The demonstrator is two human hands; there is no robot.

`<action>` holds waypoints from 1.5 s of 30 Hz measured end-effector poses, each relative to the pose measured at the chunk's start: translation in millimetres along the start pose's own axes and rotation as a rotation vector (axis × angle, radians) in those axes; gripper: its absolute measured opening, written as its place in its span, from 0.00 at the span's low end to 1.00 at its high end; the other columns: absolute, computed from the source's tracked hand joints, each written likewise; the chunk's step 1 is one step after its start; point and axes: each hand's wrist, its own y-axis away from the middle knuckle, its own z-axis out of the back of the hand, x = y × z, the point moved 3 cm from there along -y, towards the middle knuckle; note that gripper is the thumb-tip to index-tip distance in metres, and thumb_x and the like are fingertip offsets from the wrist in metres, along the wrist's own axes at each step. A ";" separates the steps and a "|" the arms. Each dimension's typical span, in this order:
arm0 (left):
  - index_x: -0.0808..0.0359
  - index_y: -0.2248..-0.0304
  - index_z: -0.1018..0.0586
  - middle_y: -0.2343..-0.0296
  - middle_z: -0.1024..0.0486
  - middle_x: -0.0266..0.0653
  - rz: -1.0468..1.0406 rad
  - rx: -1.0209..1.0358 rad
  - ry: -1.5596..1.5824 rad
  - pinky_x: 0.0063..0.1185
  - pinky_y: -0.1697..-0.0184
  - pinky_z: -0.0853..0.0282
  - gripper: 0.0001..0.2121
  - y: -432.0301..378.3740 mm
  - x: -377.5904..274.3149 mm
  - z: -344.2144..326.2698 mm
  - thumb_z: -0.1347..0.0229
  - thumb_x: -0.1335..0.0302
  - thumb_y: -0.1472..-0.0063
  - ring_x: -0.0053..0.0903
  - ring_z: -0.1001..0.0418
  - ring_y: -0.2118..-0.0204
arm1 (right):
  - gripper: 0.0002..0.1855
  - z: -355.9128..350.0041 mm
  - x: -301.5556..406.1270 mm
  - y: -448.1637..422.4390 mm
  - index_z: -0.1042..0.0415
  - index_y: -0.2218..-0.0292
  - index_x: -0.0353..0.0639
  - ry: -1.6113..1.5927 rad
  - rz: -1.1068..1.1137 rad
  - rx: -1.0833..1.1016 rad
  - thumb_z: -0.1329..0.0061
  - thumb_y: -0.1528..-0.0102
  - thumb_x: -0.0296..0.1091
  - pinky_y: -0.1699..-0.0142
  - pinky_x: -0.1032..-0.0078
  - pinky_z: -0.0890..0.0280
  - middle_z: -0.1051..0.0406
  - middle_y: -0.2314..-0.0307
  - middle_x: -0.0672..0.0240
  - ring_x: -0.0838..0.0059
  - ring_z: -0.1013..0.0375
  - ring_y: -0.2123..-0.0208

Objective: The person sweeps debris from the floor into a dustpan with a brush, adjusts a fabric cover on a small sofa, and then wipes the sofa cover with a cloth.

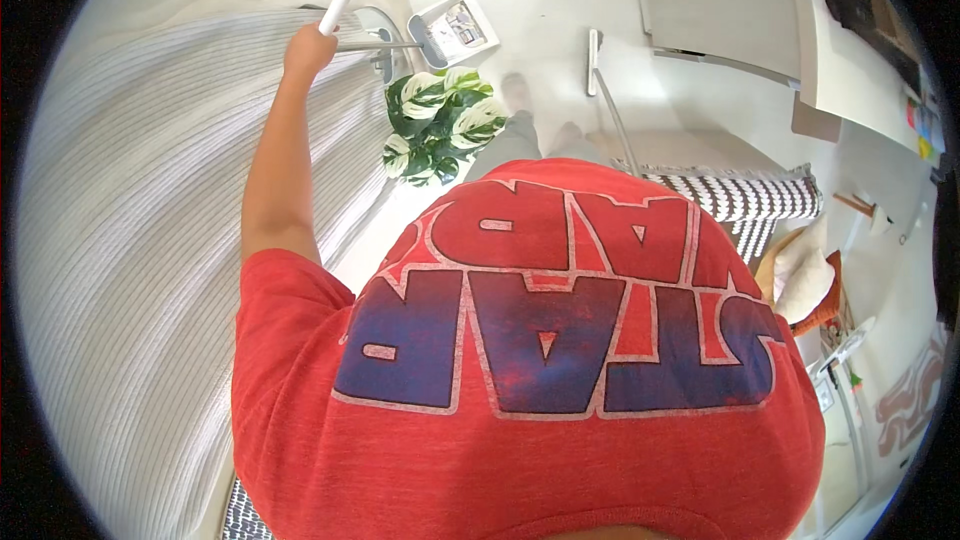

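Observation:
My left hand (pixel 309 51) is closed around the white handle (pixel 334 13) of a long metal pole. The pole runs right to a grey comb-toothed head (pixel 428 43), which lies over the left edge of a white open bin (pixel 487 36) with printed matter inside. My right hand is out of view. Before me on the floor is a narrow white broom or squeegee head (pixel 593 61); its grey pole (pixel 618 120) runs back behind my red shirt, and its upper end is hidden.
A plant with green and white leaves (pixel 442 120) stands by my feet. Ribbed white curtain-like fabric (pixel 150 240) fills the left side. At right are a pale cabinet or counter (pixel 720 7), a black-and-white patterned textile (pixel 742 195) and cushions (pixel 801 277).

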 end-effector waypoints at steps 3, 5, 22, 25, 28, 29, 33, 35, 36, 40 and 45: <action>0.55 0.63 0.23 0.73 0.25 0.46 0.019 -0.040 0.007 0.29 0.64 0.34 0.15 7.4 7.2 -4.8 0.52 0.70 0.53 0.37 0.27 0.68 | 0.21 -24.8 14.3 -38.6 0.32 0.60 0.38 -0.009 -0.031 0.087 0.52 0.58 0.34 0.63 0.69 0.37 0.29 0.71 0.53 0.61 0.29 0.69; 0.55 0.63 0.24 0.72 0.25 0.46 0.032 -0.062 -0.003 0.29 0.64 0.34 0.15 13.6 15.4 -5.5 0.52 0.69 0.52 0.38 0.27 0.68 | 0.20 -34.5 26.2 -61.3 0.32 0.61 0.38 -0.002 -0.008 0.127 0.53 0.58 0.34 0.64 0.68 0.37 0.29 0.71 0.53 0.61 0.29 0.70; 0.57 0.63 0.24 0.69 0.26 0.47 0.126 -0.062 0.109 0.30 0.62 0.34 0.15 35.7 15.4 -3.3 0.48 0.67 0.53 0.40 0.28 0.65 | 0.15 33.0 67.0 -30.7 0.34 0.63 0.35 -0.034 0.254 -0.073 0.58 0.53 0.30 0.76 0.73 0.38 0.33 0.82 0.62 0.72 0.32 0.82; 0.57 0.63 0.24 0.69 0.26 0.47 0.097 -0.043 0.120 0.30 0.62 0.34 0.15 27.0 0.5 -9.2 0.49 0.67 0.53 0.40 0.28 0.65 | 0.20 41.6 -74.2 -42.1 0.34 0.60 0.35 -0.052 0.308 -0.165 0.55 0.52 0.37 0.65 0.68 0.36 0.29 0.75 0.54 0.60 0.29 0.72; 0.57 0.63 0.24 0.69 0.26 0.47 0.142 -0.045 0.098 0.30 0.62 0.34 0.15 30.6 24.5 -19.6 0.50 0.67 0.53 0.40 0.28 0.65 | 0.23 42.2 -18.9 36.4 0.32 0.61 0.34 0.035 0.114 -0.232 0.52 0.53 0.45 0.63 0.67 0.37 0.29 0.73 0.51 0.59 0.29 0.68; 0.57 0.63 0.24 0.69 0.26 0.47 0.125 -0.034 0.102 0.30 0.62 0.34 0.15 26.2 19.3 -19.7 0.50 0.67 0.53 0.40 0.28 0.65 | 0.24 38.4 -38.3 29.6 0.31 0.62 0.34 0.080 0.072 -0.219 0.51 0.53 0.46 0.63 0.68 0.37 0.29 0.73 0.51 0.60 0.29 0.68; 0.57 0.63 0.24 0.69 0.26 0.47 0.094 -0.019 0.049 0.30 0.61 0.34 0.16 20.1 9.5 -19.1 0.51 0.67 0.53 0.40 0.28 0.65 | 0.26 12.8 -78.1 -21.0 0.30 0.65 0.32 0.079 -0.016 -0.100 0.50 0.54 0.50 0.64 0.68 0.37 0.28 0.73 0.52 0.62 0.29 0.68; 0.57 0.63 0.24 0.69 0.26 0.47 0.097 -0.012 0.010 0.30 0.61 0.34 0.16 20.1 4.1 -17.3 0.50 0.67 0.53 0.40 0.28 0.64 | 0.26 -8.2 -57.1 -38.4 0.29 0.66 0.32 -0.013 -0.026 -0.027 0.50 0.55 0.51 0.64 0.68 0.37 0.28 0.73 0.51 0.62 0.28 0.67; 0.58 0.63 0.25 0.69 0.26 0.47 0.092 -0.011 0.005 0.30 0.61 0.34 0.16 19.6 2.3 -15.8 0.50 0.67 0.53 0.40 0.28 0.64 | 0.26 -17.2 -45.1 -47.7 0.29 0.67 0.32 -0.060 -0.030 0.008 0.50 0.55 0.51 0.64 0.68 0.37 0.28 0.73 0.51 0.62 0.28 0.67; 0.58 0.63 0.25 0.69 0.26 0.47 0.103 -0.005 0.022 0.30 0.61 0.34 0.16 23.8 15.6 -18.3 0.50 0.66 0.53 0.40 0.28 0.65 | 0.17 -19.7 61.1 -48.5 0.29 0.70 0.34 0.160 0.021 0.002 0.51 0.55 0.41 0.66 0.69 0.36 0.29 0.77 0.56 0.62 0.29 0.72; 0.58 0.63 0.24 0.69 0.26 0.47 0.098 -0.018 0.024 0.30 0.61 0.34 0.15 18.3 14.1 -21.2 0.49 0.67 0.53 0.39 0.28 0.65 | 0.08 -32.6 97.6 -82.3 0.30 0.70 0.37 -0.459 0.013 0.084 0.58 0.54 0.29 0.78 0.72 0.39 0.35 0.84 0.65 0.74 0.34 0.81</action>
